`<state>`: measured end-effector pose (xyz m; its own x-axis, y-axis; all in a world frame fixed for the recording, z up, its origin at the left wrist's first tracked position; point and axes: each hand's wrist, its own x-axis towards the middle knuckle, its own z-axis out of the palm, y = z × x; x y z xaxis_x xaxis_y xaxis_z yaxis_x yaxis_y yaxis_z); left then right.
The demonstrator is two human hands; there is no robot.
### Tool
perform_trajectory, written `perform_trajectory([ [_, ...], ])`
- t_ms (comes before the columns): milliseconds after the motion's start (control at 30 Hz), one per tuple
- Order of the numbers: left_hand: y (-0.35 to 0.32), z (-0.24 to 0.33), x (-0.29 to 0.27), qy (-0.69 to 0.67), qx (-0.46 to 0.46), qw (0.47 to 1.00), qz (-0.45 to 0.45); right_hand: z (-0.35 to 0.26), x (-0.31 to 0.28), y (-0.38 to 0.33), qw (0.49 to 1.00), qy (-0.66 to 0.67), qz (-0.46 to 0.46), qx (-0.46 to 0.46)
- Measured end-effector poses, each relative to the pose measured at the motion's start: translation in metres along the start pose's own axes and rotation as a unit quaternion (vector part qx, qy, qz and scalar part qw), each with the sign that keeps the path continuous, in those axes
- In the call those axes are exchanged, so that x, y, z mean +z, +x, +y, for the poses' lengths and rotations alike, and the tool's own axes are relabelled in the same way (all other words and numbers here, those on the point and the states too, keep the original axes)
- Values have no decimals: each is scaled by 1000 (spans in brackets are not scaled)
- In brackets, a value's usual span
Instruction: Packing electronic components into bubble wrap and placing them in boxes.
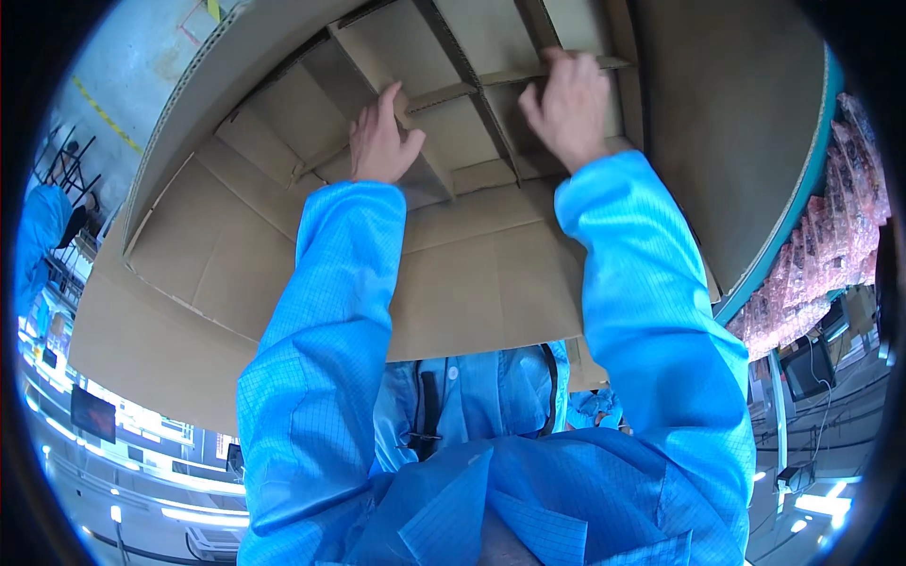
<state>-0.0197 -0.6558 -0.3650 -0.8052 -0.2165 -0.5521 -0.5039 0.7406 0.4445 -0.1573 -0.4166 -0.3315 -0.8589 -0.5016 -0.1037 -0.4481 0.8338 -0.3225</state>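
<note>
A large brown cardboard box [491, 274] stands open in front of me, with a cardboard divider grid [477, 99] inside that splits it into several square cells. My left hand [382, 141] is at a crossing of the divider strips, left of the middle. Its thumb is spread from the fingers, and the index finger touches or nearly touches a strip. Farther right, my right hand [569, 111] reaches over another cell, thumb apart and fingertips bent at a cross strip. Neither hand shows a grip on anything. The fingertips of the right hand are partly hidden.
Box flaps [179, 349] spread out at the left and near side. At the right, pink bubble-wrap packs [812, 245] lie beyond a green edge [755, 283]. A person in blue [38, 236] is at the far left, near a dark rack, with yellow floor tape [107, 115] beyond.
</note>
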Motion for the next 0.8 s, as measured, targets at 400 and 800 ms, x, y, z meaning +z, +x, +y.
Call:
perform_trajectory([
  [400,32,-9,-1,159,1,971,-178,-86,109,1,941,-30,-290,-170],
  [800,-3,-17,-17,38,109,991,63,-9,30,-10,987,1,140,82],
])
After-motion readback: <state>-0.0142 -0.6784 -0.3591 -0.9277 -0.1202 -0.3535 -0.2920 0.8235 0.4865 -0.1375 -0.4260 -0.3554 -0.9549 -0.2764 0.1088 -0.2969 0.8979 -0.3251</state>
